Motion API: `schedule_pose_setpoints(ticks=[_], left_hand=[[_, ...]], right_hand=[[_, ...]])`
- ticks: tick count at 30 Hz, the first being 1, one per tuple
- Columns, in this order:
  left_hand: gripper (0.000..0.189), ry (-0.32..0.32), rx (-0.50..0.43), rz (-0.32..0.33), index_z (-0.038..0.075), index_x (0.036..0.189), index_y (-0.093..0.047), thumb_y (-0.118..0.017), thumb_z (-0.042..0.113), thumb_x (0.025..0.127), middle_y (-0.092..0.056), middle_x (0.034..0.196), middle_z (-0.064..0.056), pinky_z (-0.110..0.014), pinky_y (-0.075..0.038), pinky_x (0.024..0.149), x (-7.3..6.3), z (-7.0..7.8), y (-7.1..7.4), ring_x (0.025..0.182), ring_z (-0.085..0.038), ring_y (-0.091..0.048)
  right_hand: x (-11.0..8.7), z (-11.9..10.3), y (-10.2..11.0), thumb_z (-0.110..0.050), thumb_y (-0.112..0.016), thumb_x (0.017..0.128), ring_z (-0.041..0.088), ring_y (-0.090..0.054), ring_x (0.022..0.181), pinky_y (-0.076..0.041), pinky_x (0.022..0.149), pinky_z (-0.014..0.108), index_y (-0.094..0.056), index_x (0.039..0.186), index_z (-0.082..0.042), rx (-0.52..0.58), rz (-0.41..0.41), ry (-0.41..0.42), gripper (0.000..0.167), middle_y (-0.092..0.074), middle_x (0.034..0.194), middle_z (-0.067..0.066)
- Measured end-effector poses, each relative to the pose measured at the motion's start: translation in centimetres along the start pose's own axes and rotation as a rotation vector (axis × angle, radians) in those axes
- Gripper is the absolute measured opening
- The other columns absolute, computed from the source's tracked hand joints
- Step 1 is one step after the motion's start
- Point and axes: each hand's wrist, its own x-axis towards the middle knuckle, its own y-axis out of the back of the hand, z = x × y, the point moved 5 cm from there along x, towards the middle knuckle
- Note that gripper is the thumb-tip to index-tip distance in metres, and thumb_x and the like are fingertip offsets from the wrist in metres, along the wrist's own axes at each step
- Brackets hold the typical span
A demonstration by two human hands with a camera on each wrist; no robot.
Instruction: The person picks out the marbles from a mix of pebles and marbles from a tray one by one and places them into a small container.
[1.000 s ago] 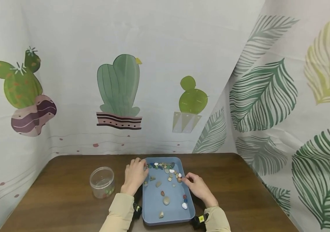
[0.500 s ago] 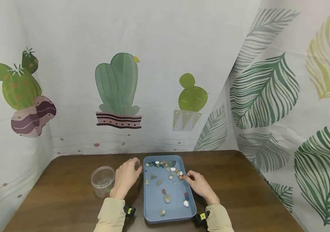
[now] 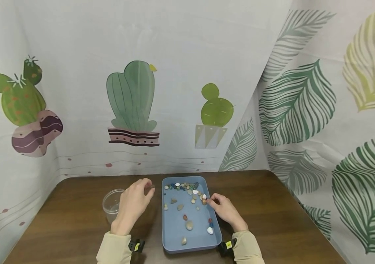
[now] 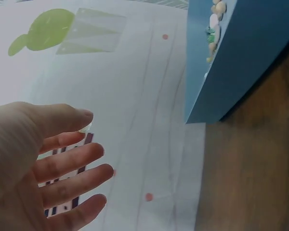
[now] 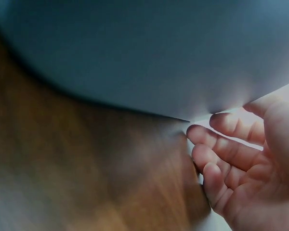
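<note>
My left hand (image 3: 133, 203) is raised between the plastic jar and the tray. Thumb and index finger pinch a small clear stone (image 4: 86, 128), while the other fingers spread loosely in the left wrist view. The blue tray (image 3: 204, 240) holds several coloured stones, many gathered along its far end. At the tray's right rim, my right hand (image 3: 225, 211) grips the edge with thumb and index finger, beside an orange stone (image 3: 204, 202). In the right wrist view the thumb tip is hidden behind the tray wall, and the remaining fingers are curled outside it.
A round clear plastic jar (image 3: 111, 207) stands on the brown table (image 3: 65, 216), left of the tray and partly hidden by my left hand. A white cloth (image 3: 181, 73) with printed cacti and leaves hangs behind the table.
My left hand has lifted away from the tray's far left corner and moved left toward the jar with the small clear stone. The right hand has stayed at the tray's right rim.
</note>
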Motion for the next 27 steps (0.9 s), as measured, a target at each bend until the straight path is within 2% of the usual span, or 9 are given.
schedule_pose_setpoints(ticks=[7,12,19,27], left_hand=[[0.016,-0.023,0.043,0.017,0.013,0.093,-0.068,-0.078,0.019,0.083,-0.07,0.09,-0.003,-0.034,-0.044,0.048,-0.8,-0.6,2.4,0.065,-0.021,-0.062],[0.015,-0.02,0.053,0.022,0.012,0.094,-0.068,-0.078,0.016,0.083,-0.068,0.087,-0.001,-0.033,-0.044,0.048,-1.4,-1.9,4.0,0.061,-0.015,-0.058],[0.016,0.016,0.078,0.019,0.011,0.094,-0.067,-0.078,0.017,0.083,-0.068,0.09,-0.003,-0.043,-0.048,0.051,-2.1,-4.0,5.6,0.072,-0.025,-0.064],[0.018,0.07,0.097,-0.005,0.009,0.096,-0.067,-0.076,0.018,0.083,-0.069,0.094,-0.007,-0.05,-0.049,0.054,-2.5,-6.1,6.6,0.079,-0.033,-0.066]], right_hand=[[0.0,0.1,-0.1,-0.026,-0.062,0.097,0.013,-0.048,0.065,-0.037,0.055,0.027,-0.059,0.082,-0.011,0.002,0.005,-0.014,0.022,-0.049,0.069,-0.002],[0.0,-0.1,0.0,-0.026,-0.062,0.097,0.015,-0.048,0.068,-0.038,0.057,0.029,-0.059,0.084,-0.009,0.016,0.001,-0.024,0.021,-0.051,0.072,-0.001],[0.1,-0.3,-0.1,-0.029,-0.063,0.096,0.016,-0.048,0.069,-0.038,0.058,0.03,-0.059,0.084,-0.009,0.019,-0.006,-0.023,0.023,-0.051,0.073,0.0],[0.1,-0.2,-0.1,-0.027,-0.062,0.097,0.016,-0.049,0.07,-0.039,0.06,0.03,-0.06,0.085,-0.01,0.002,0.004,-0.025,0.021,-0.055,0.076,0.0]])
